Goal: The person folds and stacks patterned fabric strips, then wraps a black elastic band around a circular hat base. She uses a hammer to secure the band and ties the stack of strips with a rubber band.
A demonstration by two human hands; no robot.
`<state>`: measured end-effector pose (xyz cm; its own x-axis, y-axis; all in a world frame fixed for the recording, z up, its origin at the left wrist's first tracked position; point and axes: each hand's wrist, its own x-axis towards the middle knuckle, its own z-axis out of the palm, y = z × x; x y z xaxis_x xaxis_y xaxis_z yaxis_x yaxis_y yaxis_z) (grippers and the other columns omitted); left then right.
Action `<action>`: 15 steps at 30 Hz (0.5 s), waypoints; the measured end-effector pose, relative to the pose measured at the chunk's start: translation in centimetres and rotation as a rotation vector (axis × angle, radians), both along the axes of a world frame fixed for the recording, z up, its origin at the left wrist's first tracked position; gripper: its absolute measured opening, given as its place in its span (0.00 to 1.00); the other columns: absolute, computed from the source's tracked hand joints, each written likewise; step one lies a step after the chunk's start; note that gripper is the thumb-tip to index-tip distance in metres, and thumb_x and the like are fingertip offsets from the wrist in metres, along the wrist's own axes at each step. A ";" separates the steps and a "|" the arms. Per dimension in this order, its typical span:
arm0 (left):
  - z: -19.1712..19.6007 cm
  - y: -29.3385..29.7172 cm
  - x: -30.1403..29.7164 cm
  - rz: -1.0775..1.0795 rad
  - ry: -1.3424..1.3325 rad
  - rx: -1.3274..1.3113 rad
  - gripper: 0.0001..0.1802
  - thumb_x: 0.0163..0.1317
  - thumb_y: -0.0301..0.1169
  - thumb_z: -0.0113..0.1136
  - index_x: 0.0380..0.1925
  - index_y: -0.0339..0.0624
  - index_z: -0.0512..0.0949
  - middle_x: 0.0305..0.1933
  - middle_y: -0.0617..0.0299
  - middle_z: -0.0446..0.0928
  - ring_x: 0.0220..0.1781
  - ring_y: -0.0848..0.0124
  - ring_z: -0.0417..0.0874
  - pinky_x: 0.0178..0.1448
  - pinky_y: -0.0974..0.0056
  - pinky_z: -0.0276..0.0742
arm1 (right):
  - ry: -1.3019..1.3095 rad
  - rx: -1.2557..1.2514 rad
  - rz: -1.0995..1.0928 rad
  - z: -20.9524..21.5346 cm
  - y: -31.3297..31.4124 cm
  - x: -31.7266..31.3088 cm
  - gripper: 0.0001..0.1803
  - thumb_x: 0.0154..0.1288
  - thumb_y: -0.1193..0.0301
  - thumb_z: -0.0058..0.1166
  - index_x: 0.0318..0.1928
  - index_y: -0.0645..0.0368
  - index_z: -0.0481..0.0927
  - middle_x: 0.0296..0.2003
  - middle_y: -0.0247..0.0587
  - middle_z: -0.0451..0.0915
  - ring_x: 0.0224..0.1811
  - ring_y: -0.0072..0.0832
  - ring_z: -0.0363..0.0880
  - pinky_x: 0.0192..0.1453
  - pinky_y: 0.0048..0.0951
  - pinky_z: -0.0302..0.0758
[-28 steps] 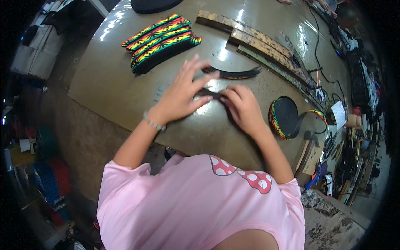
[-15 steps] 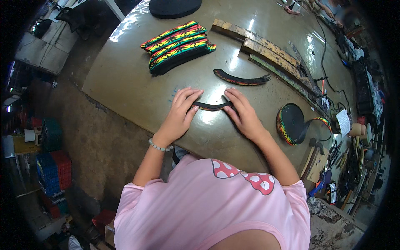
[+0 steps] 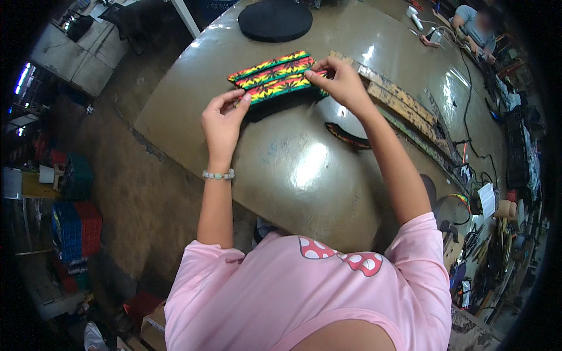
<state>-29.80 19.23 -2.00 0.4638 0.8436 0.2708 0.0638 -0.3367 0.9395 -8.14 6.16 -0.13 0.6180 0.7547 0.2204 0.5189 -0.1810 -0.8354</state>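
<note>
A stack of fabric strips (image 3: 272, 76) striped red, yellow and green lies on the shiny brown table (image 3: 281, 164). My left hand (image 3: 221, 120) pinches the left end of the nearest strip between thumb and fingers. My right hand (image 3: 344, 83) pinches the right end of the same strip. Both arms are stretched forward over the table. A dark curved strip (image 3: 346, 136) lies on the table beside my right forearm.
A black round disc (image 3: 275, 20) sits beyond the stack. Long wooden slats (image 3: 407, 102) run along the right. A round black piece with a striped rim (image 3: 462, 202), tools and cables crowd the right edge. Another person (image 3: 474, 17) sits far right. Blue crates (image 3: 76, 228) stand on the floor at left.
Both hands left the dark curved piece near the table's front edge and reached forward to the striped stack, taking hold of the nearest strip's ends.
</note>
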 end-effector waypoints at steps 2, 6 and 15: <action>-0.6 0.2 0.3 -0.005 0.042 -0.058 0.13 0.55 0.31 0.70 0.36 0.31 0.83 0.35 0.60 0.82 0.36 0.78 0.80 0.43 0.71 0.77 | -0.135 -0.060 -0.014 -0.5 0.8 0.3 0.19 0.55 0.59 0.65 0.36 0.64 0.81 0.30 0.47 0.82 0.34 0.33 0.80 0.42 0.32 0.75; -1.3 0.2 0.2 0.044 0.055 0.005 0.13 0.55 0.31 0.70 0.36 0.32 0.83 0.33 0.59 0.82 0.34 0.77 0.80 0.41 0.71 0.76 | -0.144 -0.079 -0.002 -1.7 0.8 0.2 0.18 0.55 0.60 0.64 0.34 0.64 0.82 0.30 0.50 0.79 0.35 0.39 0.79 0.44 0.35 0.75; -1.1 -0.6 0.3 0.132 0.167 0.208 0.11 0.54 0.34 0.70 0.35 0.41 0.85 0.37 0.64 0.77 0.32 0.75 0.72 0.36 0.69 0.69 | -0.238 0.043 -0.055 -1.3 -0.4 -0.3 0.22 0.61 0.55 0.60 0.40 0.65 0.81 0.39 0.52 0.76 0.44 0.43 0.76 0.49 0.37 0.72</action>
<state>-29.54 18.66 -3.12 0.4061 0.8340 0.3735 0.2675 -0.4993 0.8241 -8.47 5.76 -1.41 0.5848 0.7082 0.3957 0.6925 -0.1818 -0.6981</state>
